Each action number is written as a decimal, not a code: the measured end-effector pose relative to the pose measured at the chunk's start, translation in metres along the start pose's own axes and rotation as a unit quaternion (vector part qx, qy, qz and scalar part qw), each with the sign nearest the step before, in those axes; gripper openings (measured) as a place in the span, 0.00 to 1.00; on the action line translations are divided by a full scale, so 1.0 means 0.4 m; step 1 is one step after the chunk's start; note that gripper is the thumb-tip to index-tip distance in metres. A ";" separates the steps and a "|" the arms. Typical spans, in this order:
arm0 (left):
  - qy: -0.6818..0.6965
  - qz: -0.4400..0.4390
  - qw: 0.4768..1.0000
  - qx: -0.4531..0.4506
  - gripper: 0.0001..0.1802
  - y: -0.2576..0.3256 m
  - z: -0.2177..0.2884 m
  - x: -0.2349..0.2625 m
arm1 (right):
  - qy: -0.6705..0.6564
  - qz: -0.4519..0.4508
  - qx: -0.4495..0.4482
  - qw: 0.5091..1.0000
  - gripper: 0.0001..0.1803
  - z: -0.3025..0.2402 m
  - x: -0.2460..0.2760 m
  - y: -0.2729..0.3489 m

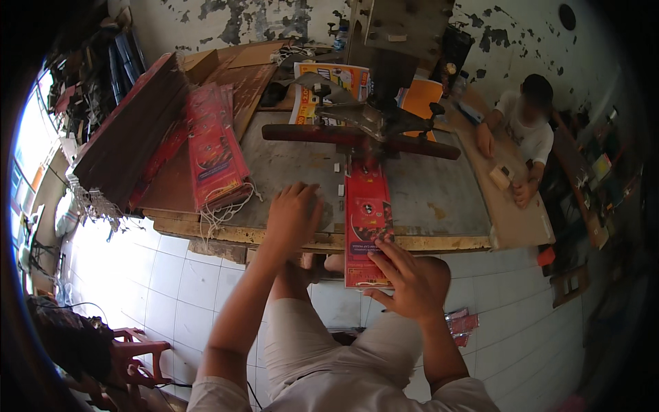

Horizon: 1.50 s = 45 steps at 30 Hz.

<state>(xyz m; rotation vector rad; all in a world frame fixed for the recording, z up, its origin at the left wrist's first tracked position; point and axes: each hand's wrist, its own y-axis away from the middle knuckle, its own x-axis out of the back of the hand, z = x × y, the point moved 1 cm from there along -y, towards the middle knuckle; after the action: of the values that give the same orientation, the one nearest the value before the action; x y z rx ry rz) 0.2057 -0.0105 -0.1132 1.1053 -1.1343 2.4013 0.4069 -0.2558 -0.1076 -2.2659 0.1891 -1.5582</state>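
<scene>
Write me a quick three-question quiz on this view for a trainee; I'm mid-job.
1. Which of the person's hands has its fingers on the long red strip that sticks out past the near edge of the table?

2. True or false: a red stool is on the floor to the person's left.

3. Where do the loops of white string hang?
A) From the stool
B) At the near end of the pile of red strips
C) On the wall

Key:
1. The right hand.
2. True.
3. B.
</scene>
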 end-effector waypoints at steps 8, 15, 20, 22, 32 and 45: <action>-0.066 -0.053 0.995 0.057 0.27 -0.358 -0.135 -0.256 | -0.025 0.003 -0.008 1.000 0.42 0.016 -0.003 0.011; -0.142 -0.214 0.962 -0.092 0.29 -0.578 -0.340 -0.398 | -0.055 -0.026 -0.019 0.998 0.42 -0.013 -0.014 -0.007; -0.105 -0.206 0.971 -0.067 0.28 -0.607 -0.309 -0.482 | -0.057 -0.039 -0.038 0.997 0.43 0.014 -0.010 -0.001; -0.101 -0.196 0.974 -0.056 0.28 -0.615 -0.323 -0.486 | -0.062 -0.031 -0.038 0.997 0.43 0.029 -0.014 -0.015; -0.088 -0.172 0.981 -0.018 0.27 -0.670 -0.382 -0.501 | -0.026 -0.065 -0.061 0.996 0.42 0.078 -0.012 -0.105; -0.064 -0.181 0.981 0.039 0.25 -0.576 -0.391 -0.417 | -0.048 -0.052 -0.055 0.996 0.40 0.098 -0.023 -0.180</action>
<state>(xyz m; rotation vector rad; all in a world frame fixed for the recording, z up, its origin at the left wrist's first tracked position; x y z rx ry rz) 0.3549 0.2713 -0.1731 1.3755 -0.7959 2.1312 0.4323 -0.1776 -0.1001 -2.4656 0.1348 -1.5187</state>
